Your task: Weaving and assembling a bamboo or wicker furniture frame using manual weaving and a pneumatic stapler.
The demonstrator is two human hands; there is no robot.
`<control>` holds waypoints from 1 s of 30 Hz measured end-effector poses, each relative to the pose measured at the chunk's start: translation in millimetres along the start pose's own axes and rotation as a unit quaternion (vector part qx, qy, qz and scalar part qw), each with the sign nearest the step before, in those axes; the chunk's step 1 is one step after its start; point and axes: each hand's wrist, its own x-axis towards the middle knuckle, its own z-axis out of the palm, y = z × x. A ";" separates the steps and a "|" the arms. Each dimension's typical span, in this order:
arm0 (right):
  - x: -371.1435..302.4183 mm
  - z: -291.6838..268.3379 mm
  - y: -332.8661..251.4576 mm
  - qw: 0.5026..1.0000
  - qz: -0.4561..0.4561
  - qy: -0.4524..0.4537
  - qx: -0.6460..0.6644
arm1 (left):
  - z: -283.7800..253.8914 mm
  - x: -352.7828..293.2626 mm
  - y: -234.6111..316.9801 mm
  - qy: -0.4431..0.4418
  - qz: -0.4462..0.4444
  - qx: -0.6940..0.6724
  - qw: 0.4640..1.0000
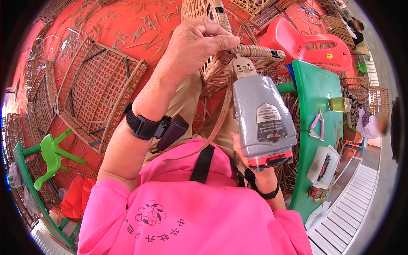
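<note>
My left hand point(197, 44) is closed, thumb and forefinger pinched at the corner joint of a woven rattan frame point(255, 52). A flat brown rattan strip point(223, 114) runs down from that pinch and curls over my lap. Its end between the fingers is hidden. The grey staple gun point(261, 100) has its metal nose against the joint, just below my left fingertips. Behind the tool's body is my right hand point(236, 146), mostly covered, gripping it from beneath. Wrapped cane covers the frame's bar, and its woven panel point(195, 10) rises beyond my left hand.
At right stands a green table point(308, 140) with pink-handled snips point(317, 126), a jar point(339, 104) and a white tray point(324, 166). A red plastic chair point(293, 40) is behind it. Woven panels point(95, 89) and cane scraps litter the red floor; a green stool point(53, 155) lies left.
</note>
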 end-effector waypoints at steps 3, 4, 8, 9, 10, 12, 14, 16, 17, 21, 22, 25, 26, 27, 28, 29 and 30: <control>-5.5 3.4 3.8 1.000 0.010 -0.004 0.004 | 0.5 0.0 -0.5 0.013 -0.010 0.015 1.000; -6.1 2.9 5.1 1.000 0.014 -0.005 0.006 | 0.8 -0.6 0.5 0.012 -0.011 0.008 1.000; -6.7 2.6 0.3 0.999 0.014 -0.014 0.041 | -0.7 -1.3 -0.9 0.011 -0.002 0.000 1.000; -8.5 2.0 -0.5 0.998 0.015 -0.017 0.054 | -0.8 -0.9 -1.3 0.010 -0.002 0.000 1.000; -8.5 3.3 -1.6 0.998 0.015 -0.021 0.066 | -1.0 -0.6 -1.8 0.008 -0.003 0.002 1.000; -6.4 2.0 -3.8 0.995 0.015 -0.027 0.090 | -1.1 -0.2 -2.5 0.006 -0.004 0.004 1.000; -7.9 -0.6 -5.8 0.993 0.015 -0.034 0.114 | -0.9 0.0 -2.9 0.008 0.001 0.015 1.000; -6.8 1.8 -9.5 0.989 0.015 -0.042 0.137 | -1.6 -0.4 -1.8 0.009 -0.003 0.013 1.000; -10.0 -0.4 -10.7 0.988 0.015 -0.046 0.149 | -1.8 -0.5 -1.4 0.009 -0.008 0.011 1.000; -8.2 1.5 -15.5 0.979 0.015 -0.057 0.196 | -0.9 0.1 -2.9 0.013 -0.011 0.012 1.000; -5.0 4.8 -17.2 0.976 0.014 -0.060 0.207 | -1.8 -0.5 -2.1 0.005 -0.006 -0.004 1.000; -2.8 8.1 -22.7 0.968 0.010 -0.068 0.241 | -2.2 -0.6 -2.6 -0.002 -0.003 -0.024 1.000; -1.3 7.0 -24.6 0.965 0.009 -0.070 0.252 | -1.9 -0.5 -3.7 0.002 -0.008 -0.028 1.000; -2.1 7.2 -26.7 0.962 0.006 -0.074 0.263 | -2.6 -0.3 -3.6 0.001 -0.005 -0.026 1.000; -0.7 7.7 -29.0 0.959 0.004 -0.077 0.274 | -3.4 -0.3 -3.6 0.007 -0.012 -0.009 1.000; -0.2 9.9 -29.7 0.959 0.001 -0.078 0.273 | -4.2 -0.4 -3.7 0.014 -0.020 0.007 1.000; 0.1 12.8 -30.2 0.982 -0.052 -0.045 0.178 | -4.3 0.4 -4.0 0.013 -0.016 0.009 1.000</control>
